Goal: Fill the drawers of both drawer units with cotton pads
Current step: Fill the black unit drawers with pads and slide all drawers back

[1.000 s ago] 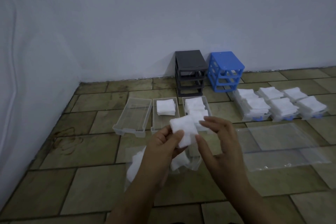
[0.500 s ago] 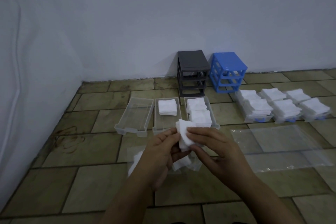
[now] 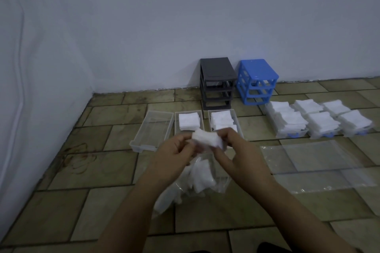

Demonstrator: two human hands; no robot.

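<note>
My left hand (image 3: pixel 174 152) and my right hand (image 3: pixel 236 150) grip a small stack of white cotton pads (image 3: pixel 207 139) between them, just in front of three clear drawers. The left drawer (image 3: pixel 152 129) has nothing in it. The middle drawer (image 3: pixel 176 127) holds one stack of pads. The right drawer (image 3: pixel 236 118) is filled with pads. Below my hands lies a clear bag of pads (image 3: pixel 197 181). The grey drawer unit (image 3: pixel 217 82) and blue drawer unit (image 3: pixel 257 80) stand without drawers against the wall.
Three blue-handled drawers heaped with pads (image 3: pixel 320 122) sit on the floor at the right. Flat clear plastic bags (image 3: pixel 320 164) lie in front of them. White walls close the left side and the back of the tiled floor (image 3: pixel 82 170).
Both hands have turned the pad stack from upright to lying sideways and squeezed it together. The stack stays in front of the middle and right drawers.
</note>
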